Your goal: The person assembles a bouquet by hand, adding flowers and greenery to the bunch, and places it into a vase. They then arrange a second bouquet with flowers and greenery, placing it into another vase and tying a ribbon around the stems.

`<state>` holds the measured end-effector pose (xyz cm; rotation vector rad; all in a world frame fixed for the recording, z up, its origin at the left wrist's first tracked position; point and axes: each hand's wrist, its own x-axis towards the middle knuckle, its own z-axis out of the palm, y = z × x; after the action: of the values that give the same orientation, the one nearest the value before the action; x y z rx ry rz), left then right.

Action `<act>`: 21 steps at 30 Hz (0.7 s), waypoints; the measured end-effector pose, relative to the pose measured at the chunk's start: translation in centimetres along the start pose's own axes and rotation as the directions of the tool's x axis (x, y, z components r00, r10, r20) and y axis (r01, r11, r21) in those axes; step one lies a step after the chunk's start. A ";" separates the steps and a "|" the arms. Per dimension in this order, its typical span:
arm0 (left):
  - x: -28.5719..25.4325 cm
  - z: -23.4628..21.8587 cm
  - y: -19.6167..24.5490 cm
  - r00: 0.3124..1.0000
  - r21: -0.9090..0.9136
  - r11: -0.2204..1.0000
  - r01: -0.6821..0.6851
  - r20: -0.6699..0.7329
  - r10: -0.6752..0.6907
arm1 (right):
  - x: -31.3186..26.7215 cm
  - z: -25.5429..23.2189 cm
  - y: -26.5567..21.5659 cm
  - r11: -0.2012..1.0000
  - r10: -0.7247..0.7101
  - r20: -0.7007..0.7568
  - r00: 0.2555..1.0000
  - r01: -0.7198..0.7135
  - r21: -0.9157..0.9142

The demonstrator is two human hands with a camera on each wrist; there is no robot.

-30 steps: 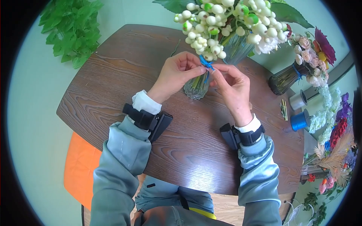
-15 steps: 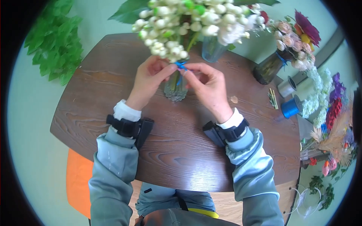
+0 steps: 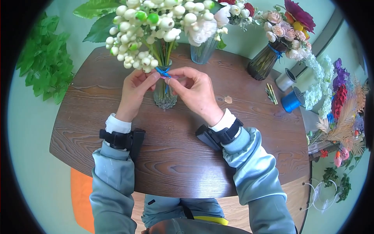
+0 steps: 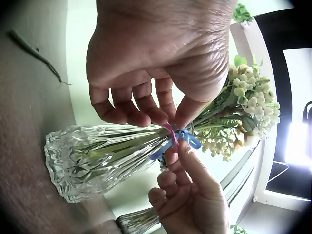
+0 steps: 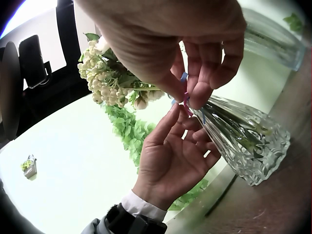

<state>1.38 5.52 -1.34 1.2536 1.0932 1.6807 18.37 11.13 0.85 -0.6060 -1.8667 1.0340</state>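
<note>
A clear ribbed glass vase [image 3: 165, 102] stands on the table holding stems of white berries [image 3: 130, 37] and a pale bloom [image 3: 201, 31]. A blue ribbon [image 3: 163, 71] circles its neck, beside a thin magenta ribbon [image 4: 171, 131]. My left hand [image 3: 135, 91], at the left of the neck, pinches ribbon between thumb and fingertips. From the right side, my right hand [image 3: 198, 95] also pinches ribbon between thumb and index finger, its other fingers curled. Both sets of fingertips nearly meet at the knot, partly covering it.
At the back are a blue glass vase [image 3: 202, 52] and a dark vase [image 3: 260, 64] of pink flowers. A silver spool [image 3: 286, 80], a blue ribbon spool [image 3: 292, 99] and cut stems [image 3: 271, 93] lie along the right. Green leaves [image 3: 44, 62] hang at left.
The head view has swung right, so vase, hands and table appear farther left. Both hands keep pinching at the vase neck, and the magenta strand shows between them now.
</note>
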 end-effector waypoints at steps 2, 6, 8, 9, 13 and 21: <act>-0.1 0.3 0.4 1.000 -0.038 0.999 0.012 -0.027 -0.013 | 0.0 0.0 0.0 1.000 0.011 0.001 1.000 -0.011 0.009; 0.0 0.0 0.2 0.999 -0.034 0.999 0.032 -0.034 -0.033 | 0.0 0.1 -0.1 0.999 0.029 0.007 1.000 -0.029 0.020; 0.1 -0.2 0.0 0.999 0.003 0.999 0.048 0.004 -0.048 | 0.0 0.0 -0.2 0.999 0.046 0.007 0.999 -0.046 0.016; 0.2 -0.3 -0.1 0.999 0.003 0.999 0.048 0.000 -0.048 | 0.0 0.0 -0.2 0.999 0.046 0.010 0.999 -0.046 0.017; 0.0 0.1 0.5 0.999 -0.115 0.993 0.019 -0.026 -0.022 | 0.0 -0.2 -0.5 0.998 0.058 0.005 0.998 -0.058 0.000; 0.1 0.6 0.5 0.998 -0.127 0.992 0.021 -0.060 -0.029 | 0.1 -0.1 -0.2 0.995 0.092 0.022 0.996 -0.091 -0.047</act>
<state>1.86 5.56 -0.75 1.1106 1.0182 1.7510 18.43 11.11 1.07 -0.7146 -1.9032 1.0637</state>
